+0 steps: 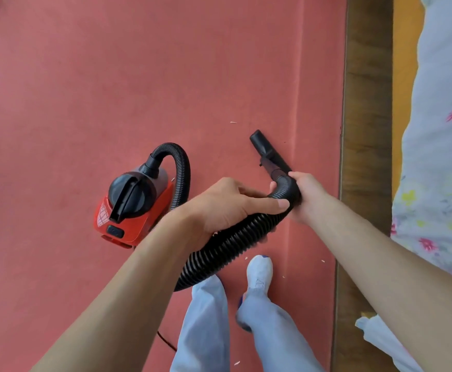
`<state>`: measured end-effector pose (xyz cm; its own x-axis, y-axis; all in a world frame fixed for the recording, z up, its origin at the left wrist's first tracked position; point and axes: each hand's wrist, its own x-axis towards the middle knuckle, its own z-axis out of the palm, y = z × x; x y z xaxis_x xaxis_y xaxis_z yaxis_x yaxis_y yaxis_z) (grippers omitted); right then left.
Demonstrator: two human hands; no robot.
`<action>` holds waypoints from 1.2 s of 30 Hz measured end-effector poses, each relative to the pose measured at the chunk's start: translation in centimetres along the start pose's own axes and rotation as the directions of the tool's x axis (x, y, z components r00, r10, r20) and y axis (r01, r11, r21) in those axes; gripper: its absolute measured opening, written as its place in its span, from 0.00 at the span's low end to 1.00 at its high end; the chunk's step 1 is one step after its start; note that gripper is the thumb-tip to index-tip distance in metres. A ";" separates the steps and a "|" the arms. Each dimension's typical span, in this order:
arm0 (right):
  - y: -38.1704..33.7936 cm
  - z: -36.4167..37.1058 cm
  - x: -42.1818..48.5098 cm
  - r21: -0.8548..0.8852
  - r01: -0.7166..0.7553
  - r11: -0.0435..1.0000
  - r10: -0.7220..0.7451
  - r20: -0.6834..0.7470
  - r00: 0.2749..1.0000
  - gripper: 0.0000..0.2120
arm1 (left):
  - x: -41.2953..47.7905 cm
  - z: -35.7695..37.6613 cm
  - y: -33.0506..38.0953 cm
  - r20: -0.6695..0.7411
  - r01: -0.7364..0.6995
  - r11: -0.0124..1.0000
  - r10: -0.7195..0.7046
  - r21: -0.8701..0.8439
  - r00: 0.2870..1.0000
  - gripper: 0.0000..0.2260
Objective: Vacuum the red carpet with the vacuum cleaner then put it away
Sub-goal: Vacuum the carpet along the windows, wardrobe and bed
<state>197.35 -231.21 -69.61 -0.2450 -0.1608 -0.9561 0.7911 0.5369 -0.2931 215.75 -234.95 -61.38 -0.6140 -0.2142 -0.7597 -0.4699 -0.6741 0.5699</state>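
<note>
Left hand fingers curled over hose mid-run; right hand clamped on its bend behind nozzle, pointing 11. Vacuum cleaner on red carpet, 9 of hands. Wood edge near at 3; open carpet 9–12.

Loads of open red carpet ahead and left
Vacuum cleaner and its looping hose clutter the middle; the wooden bed frame walls off the right.
</note>
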 end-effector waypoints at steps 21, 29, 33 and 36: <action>1.7 8.8 1.9 -0.503 0.117 0.856 -0.097 0.066 0.993 0.21 | -1.1 -3.5 -5.1 -0.129 -0.107 0.836 0.044 -0.539 0.991 0.15; 1.0 9.2 2.0 -0.409 0.082 0.909 -0.009 0.178 0.984 0.15 | -0.5 -4.0 -5.7 -0.071 -0.104 0.797 0.076 -0.595 0.995 0.16; -0.5 8.4 -0.8 -0.435 -0.003 0.900 0.096 0.192 0.977 0.12 | -2.1 -5.1 -4.9 0.143 -0.077 0.791 0.205 -0.607 0.968 0.20; -1.2 8.2 -1.0 -0.431 -0.038 0.902 0.133 0.192 0.972 0.13 | -2.1 -5.3 -4.4 0.187 -0.079 0.832 0.215 -0.549 0.959 0.19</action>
<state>201.23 -238.50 -68.30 -0.0254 -0.2441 -0.9694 0.4812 0.8470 -0.2259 222.47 -235.25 -63.93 -0.8078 -0.2183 -0.5475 0.0063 -0.9321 0.3623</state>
